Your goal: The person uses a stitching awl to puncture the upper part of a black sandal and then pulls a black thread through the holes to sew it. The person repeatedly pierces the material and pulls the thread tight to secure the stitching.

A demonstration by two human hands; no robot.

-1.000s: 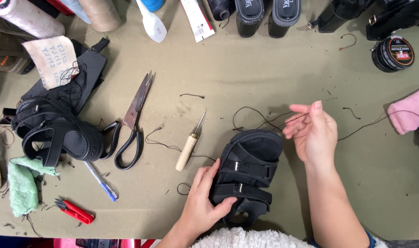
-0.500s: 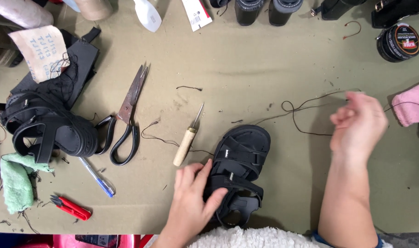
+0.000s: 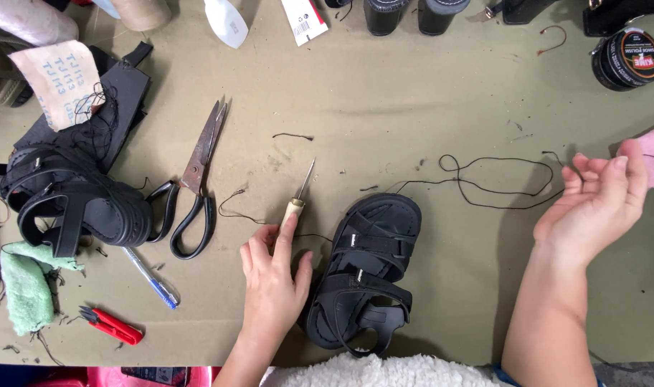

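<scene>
Nearest the person lies the black strapped sandal [image 3: 366,276], sole down on the olive desk [image 3: 413,107], toe pointing away, just beside the left hand [image 3: 273,276]. That hand lies flat with its fingers spread, and the forefinger reaches up to touch the pale wooden handle of the awl [image 3: 298,197] — it pins nothing down. Out to the side, the right hand [image 3: 596,204] is lifted and loosely cupped, drawing the black thread [image 3: 492,183] that trails from the sandal in loops; whether the fingers actually pinch it, I cannot tell. Further off rest the big scissors [image 3: 198,183], a pile of black sandals [image 3: 69,193], red snips [image 3: 112,324], and — at the far edge — a round polish tin [image 3: 628,59].
</scene>
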